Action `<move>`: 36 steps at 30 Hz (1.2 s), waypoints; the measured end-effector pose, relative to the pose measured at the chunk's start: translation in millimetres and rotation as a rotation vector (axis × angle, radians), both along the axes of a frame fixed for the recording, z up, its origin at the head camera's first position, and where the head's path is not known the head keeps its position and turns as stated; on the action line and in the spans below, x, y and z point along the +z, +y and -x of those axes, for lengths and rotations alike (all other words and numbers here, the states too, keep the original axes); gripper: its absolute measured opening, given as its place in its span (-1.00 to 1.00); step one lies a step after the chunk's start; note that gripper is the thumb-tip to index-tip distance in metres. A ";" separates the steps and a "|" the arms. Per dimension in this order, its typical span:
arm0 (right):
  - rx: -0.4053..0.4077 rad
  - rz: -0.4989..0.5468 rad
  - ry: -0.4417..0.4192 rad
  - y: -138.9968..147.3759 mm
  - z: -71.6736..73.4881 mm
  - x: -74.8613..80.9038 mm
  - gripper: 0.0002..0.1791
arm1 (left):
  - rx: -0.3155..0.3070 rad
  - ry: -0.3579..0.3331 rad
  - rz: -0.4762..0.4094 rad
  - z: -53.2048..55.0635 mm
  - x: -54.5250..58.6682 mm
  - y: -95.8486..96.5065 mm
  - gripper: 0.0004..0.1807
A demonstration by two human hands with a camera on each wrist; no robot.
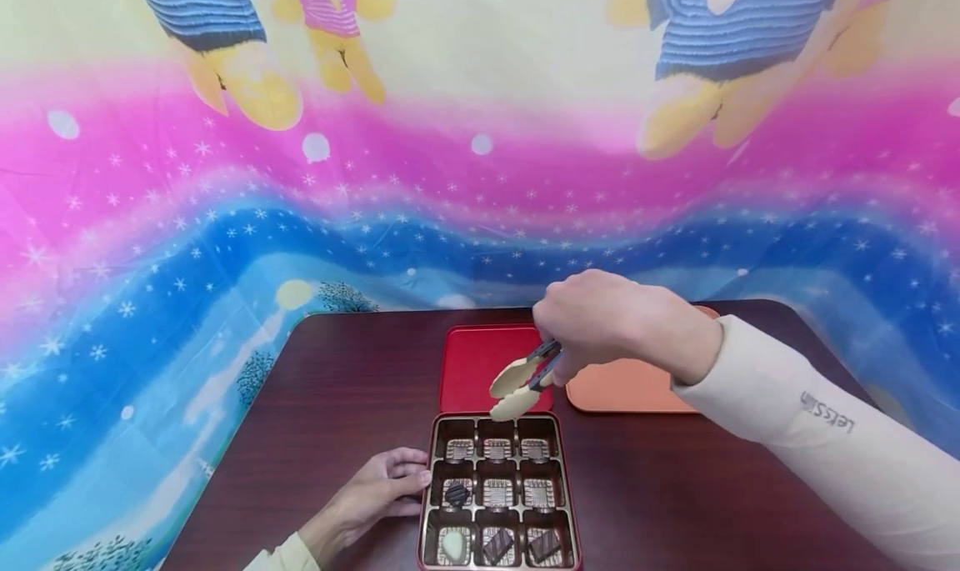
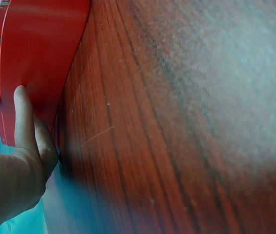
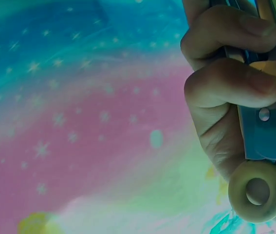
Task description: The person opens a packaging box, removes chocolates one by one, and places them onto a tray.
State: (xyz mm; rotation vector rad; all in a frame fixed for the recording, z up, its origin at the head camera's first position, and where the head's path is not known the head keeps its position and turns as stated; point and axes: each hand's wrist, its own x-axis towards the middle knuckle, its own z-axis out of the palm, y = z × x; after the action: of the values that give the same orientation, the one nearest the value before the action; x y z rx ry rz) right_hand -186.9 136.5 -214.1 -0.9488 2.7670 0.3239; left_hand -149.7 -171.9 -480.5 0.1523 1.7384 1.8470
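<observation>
My right hand [image 1: 611, 317] grips tongs [image 1: 517, 388] with cream tips and dark metal arms; their tips stand apart above the far edge of the tin, with nothing visible between them. In the right wrist view, curled fingers wrap the tongs' handle, which ends in a cream ring [image 3: 237, 192]. My left hand [image 1: 382, 488] rests against the left side of the red tin [image 1: 576, 529], its fingers extended along the wall. Inside the divided tin are a dark chocolate [image 1: 457, 494], a whitish chocolate [image 1: 453, 546] and two brown chocolates, one [image 1: 498, 546] in the middle and another [image 1: 545, 546] at right.
Directly behind the tin lies a red lid [image 1: 480, 363]. An orange tray [image 1: 622, 385] sits at the back right, partly hidden under my right arm. The dark wooden table [image 1: 337, 388] meets a colourful printed cloth [image 1: 450, 179] at the back.
</observation>
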 end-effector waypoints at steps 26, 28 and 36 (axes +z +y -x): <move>0.167 -0.197 0.055 -64.6 -17.2 -45.4 -0.53 | 0.005 0.005 0.015 0.3 -0.5 -0.3 -0.39; 0.163 -0.213 0.050 -67.9 -17.7 -48.6 -0.53 | 0.004 0.003 0.014 0.4 -0.7 -0.4 -0.39; 0.170 -0.232 0.074 -77.4 -17.6 -57.6 -0.52 | 0.000 -0.003 0.012 0.4 -0.3 -0.1 -0.39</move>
State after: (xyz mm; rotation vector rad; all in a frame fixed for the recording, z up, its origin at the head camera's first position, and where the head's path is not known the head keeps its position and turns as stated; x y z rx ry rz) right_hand -169.3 59.1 -271.7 -1.1319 2.6411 0.7035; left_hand -150.1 -172.0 -480.7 0.1441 1.7468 1.8355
